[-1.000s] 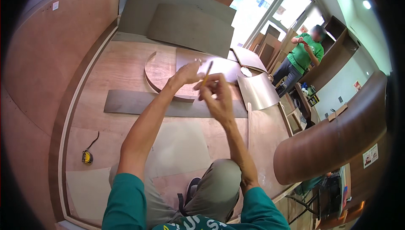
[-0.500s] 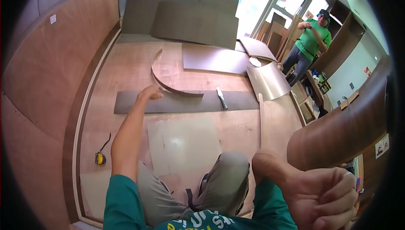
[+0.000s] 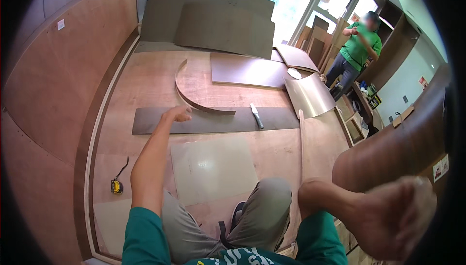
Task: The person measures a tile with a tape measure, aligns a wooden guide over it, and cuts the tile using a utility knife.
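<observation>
My left hand is over the far edge of a long dark panel, with its fingers curled and nothing visible in them. Just beyond it, a thin bent brown strip curves from the floor onto this panel. A tool with a pale flat blade and dark grey handle lies on the same panel, right of the strip's end. My right hand is raised at the lower right, close to the camera and away from the panels. Motion blur smears its fingers.
A pale square sheet lies before my knees. To the left is a yellow and black tape measure. Large dark sheets stand at the back, and a curved brown panel bulges at right. A person in green stands far right.
My left hand has shifted slightly right and its fingers have curled in. My right hand, a fist before, has swung to the right and is blurred. The view has shifted slightly.
</observation>
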Demonstrator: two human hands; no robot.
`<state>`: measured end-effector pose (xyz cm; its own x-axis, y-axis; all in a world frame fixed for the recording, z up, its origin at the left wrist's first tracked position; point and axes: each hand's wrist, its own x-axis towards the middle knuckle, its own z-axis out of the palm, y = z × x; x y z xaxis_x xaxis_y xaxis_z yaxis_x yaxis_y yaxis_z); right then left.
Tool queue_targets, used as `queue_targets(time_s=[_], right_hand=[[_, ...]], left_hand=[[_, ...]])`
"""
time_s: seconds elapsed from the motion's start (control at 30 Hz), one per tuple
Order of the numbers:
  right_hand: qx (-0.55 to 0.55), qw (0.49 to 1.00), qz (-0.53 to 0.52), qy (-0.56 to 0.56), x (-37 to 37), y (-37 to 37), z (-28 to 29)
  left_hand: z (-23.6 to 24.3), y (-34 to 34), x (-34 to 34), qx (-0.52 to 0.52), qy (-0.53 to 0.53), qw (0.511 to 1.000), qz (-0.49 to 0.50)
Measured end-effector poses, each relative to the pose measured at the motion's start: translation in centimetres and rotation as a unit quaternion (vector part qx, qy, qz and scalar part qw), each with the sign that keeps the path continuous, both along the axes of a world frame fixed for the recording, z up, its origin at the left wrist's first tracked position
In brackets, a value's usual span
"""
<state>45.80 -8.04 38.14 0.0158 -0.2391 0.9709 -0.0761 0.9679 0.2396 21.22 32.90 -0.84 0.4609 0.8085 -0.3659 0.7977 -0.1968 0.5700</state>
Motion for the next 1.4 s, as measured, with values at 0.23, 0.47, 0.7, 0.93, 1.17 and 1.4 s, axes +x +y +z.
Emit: queue_targets(time_s=[0.23, 0.47, 0.7, 0.93, 1.17, 1.4], right_hand=[[-0.306, 0.901, 0.177, -0.253, -1.6, 2.7, -1.4], [-0.359, 0.821, 0.23, -0.38, -7.7, 11.3, -7.0], [-0.376, 0.775, -0.185, -0.473, -9.7, 28.5, -5.5], [-0.331, 0.695, -0.514, -0.378, -3.9, 38.6, 2.6], [-0.487, 0.658, -0.533, -0.217, 11.0, 39.4, 6.4], [-0.525, 0.606, -0.509, -0.312, 10.3, 38.0, -2.6]], left_hand=[[-0.9, -0.1, 2.7, -0.032, -0.006, 0.999, -0.042], [-1.4, 0.1, -1.6, -0.024, -0.022, 0.999, -0.019], [2.3, -1.6, 2.3, -0.025, -0.059, 0.997, -0.047], [1.6, -0.9, -0.5, -0.01, -0.094, 0.995, -0.023], [-0.2, -0.9, 0.3, -0.031, -0.101, 0.994, -0.043], [-0.7, -0.6, 2.0, -0.025, -0.088, 0.994, -0.067]])
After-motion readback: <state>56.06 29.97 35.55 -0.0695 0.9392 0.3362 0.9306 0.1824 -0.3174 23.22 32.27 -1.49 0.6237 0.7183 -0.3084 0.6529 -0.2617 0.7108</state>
